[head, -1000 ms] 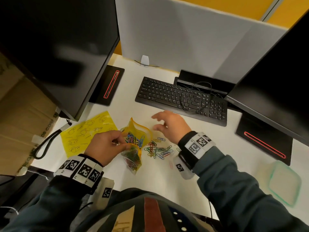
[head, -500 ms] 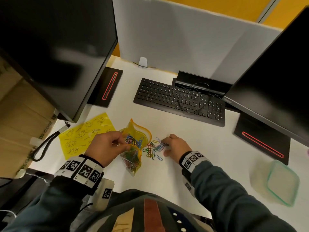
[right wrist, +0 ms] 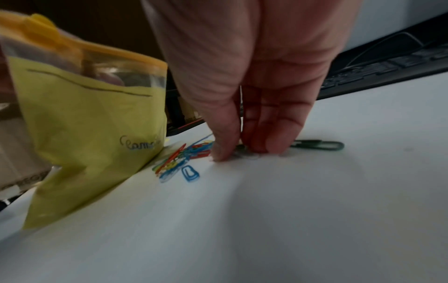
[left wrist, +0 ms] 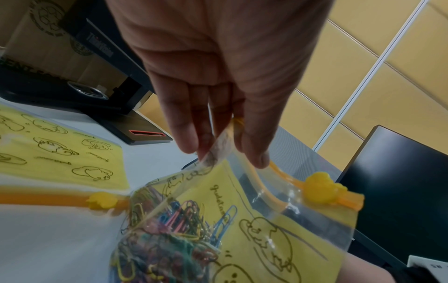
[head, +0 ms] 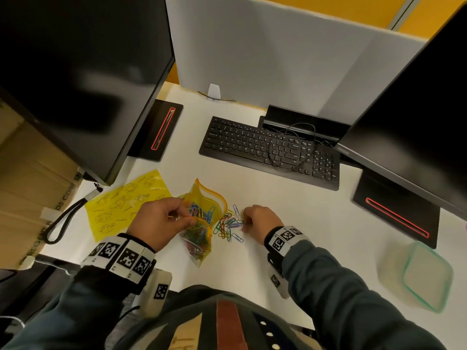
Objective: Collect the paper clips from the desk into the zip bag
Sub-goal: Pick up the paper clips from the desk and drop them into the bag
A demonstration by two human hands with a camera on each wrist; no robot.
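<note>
A yellow zip bag (head: 202, 223) stands open on the white desk (head: 290, 223), with several colored paper clips inside (left wrist: 174, 229). My left hand (head: 187, 214) pinches the bag's near lip between thumb and fingers (left wrist: 225, 155) and holds the mouth open. Just right of the bag (right wrist: 84, 124) lies a loose pile of paper clips (head: 228, 224). My right hand (head: 243, 218) is at the pile's right edge, thumb and fingertips closed together on clips against the desk (right wrist: 242, 151). A green clip (right wrist: 317, 144) sticks out past the fingers; more clips (right wrist: 179, 159) lie by the thumb.
A second yellow bag (head: 121, 203) lies flat at the left. A black keyboard (head: 270, 150) with a cable sits behind the pile. Two monitors (head: 75, 72) (head: 417, 122) overhang their bases (head: 161, 130) (head: 394, 213). A plastic container (head: 417, 276) is at the right; a black strap (head: 60, 223) is at the left edge.
My right hand came back from near the keyboard to the clip pile and closed its fingertips on clips at the desk. The left hand kept holding the bag open.
</note>
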